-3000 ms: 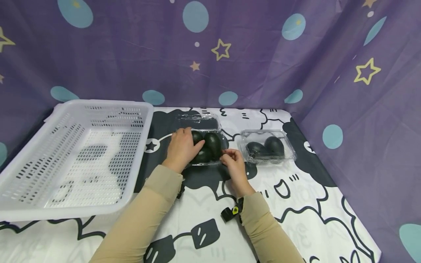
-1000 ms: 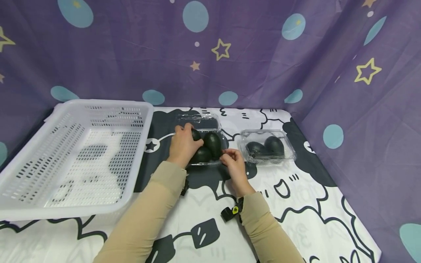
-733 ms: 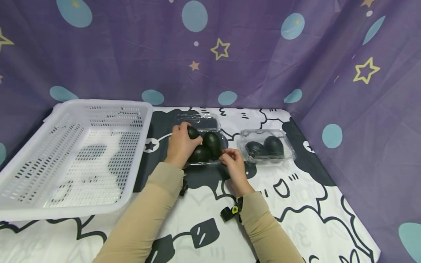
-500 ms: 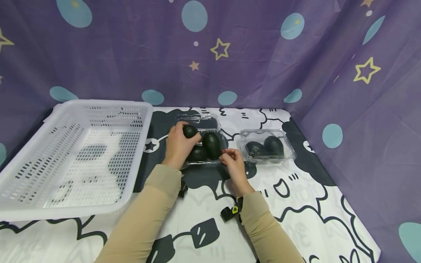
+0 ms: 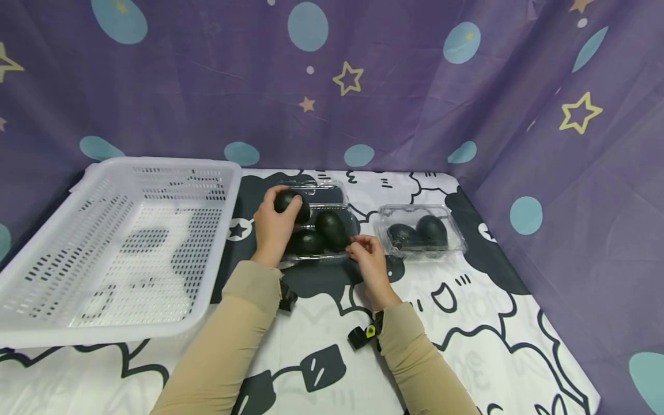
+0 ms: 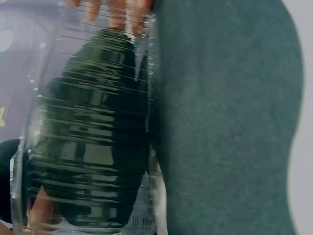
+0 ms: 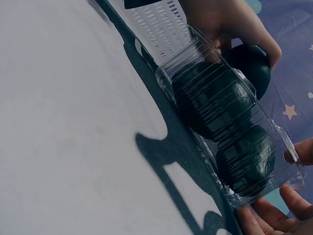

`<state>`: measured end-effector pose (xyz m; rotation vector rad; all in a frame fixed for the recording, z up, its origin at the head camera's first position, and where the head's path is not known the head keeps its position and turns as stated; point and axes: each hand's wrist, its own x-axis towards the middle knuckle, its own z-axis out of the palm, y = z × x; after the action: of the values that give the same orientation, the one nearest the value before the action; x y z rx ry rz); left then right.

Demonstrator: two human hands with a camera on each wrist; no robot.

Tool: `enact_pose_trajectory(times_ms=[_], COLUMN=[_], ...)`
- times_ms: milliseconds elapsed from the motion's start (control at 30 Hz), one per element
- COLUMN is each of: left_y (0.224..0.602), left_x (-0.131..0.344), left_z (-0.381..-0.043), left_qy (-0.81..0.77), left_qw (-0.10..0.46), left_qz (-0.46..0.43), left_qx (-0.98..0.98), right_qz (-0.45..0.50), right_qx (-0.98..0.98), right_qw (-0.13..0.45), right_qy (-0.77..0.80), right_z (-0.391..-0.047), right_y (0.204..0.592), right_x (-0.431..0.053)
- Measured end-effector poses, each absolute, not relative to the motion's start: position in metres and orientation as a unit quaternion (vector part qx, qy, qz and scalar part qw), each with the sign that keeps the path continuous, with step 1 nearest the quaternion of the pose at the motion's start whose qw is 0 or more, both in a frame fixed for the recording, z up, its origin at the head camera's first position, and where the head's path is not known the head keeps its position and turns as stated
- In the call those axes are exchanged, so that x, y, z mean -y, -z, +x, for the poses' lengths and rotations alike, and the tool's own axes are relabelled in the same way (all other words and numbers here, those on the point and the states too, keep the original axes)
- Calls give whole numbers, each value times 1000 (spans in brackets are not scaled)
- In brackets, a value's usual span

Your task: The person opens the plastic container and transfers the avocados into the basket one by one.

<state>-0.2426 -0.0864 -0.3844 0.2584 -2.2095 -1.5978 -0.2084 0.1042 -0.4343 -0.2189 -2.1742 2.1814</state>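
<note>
Avocado Handling: Left Hand Gripping, Right Hand Steadying Box

The left hand [image 5: 272, 229] is holding one avocado [image 5: 283, 201] above the left part of an open, clear box [image 5: 332, 257]; its fingers are curling round the fruit. The right hand [image 5: 370, 259] is pinching the box's near right corner.

The head view is showing the whole layout: the lid [image 5: 327, 195] is lying folded back behind the box, a second box [image 5: 455, 236] with two avocados [image 5: 432, 230] is resting just to the right, and a white basket [image 5: 129, 330] is standing to the left. The right wrist view is adding what the head view is hiding: the right thumb and fingers are bracketing the corner. The left wrist view is looking closely through the ribbed wall at an avocado [image 6: 93, 132] inside; fingers are showing along the top edge.

The cloth on the tabletop [image 5: 321, 328] is bearing printed sunglasses [image 5: 324, 369] and faint marks, too weak to read.

The held avocado is sitting between the left thumb and fingers. Two further avocados [image 5: 331, 229] are lying in the open box, the right-hand one just beside the right fingers.
</note>
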Motion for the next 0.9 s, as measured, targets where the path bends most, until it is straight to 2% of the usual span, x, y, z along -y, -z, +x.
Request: enact_pose_trajectory(times_ms=[200,400,900], left_y=[377,366,335], left_x=[86,79,69], left_z=[-239,-236,-233], left_qy=[634,685,708], left_qw=[191,189,178], left_qz=[100,65,55], left_qx=[743,701,681], right_qz=[-70,-74,-67], right_qx=[701,701,692], right_qw=[25,24,18], right_qy=[-709,-709,-718], right_z=[-208,-209,-208], right_y=[433,435,433], right_x=[-104,-106,-105])
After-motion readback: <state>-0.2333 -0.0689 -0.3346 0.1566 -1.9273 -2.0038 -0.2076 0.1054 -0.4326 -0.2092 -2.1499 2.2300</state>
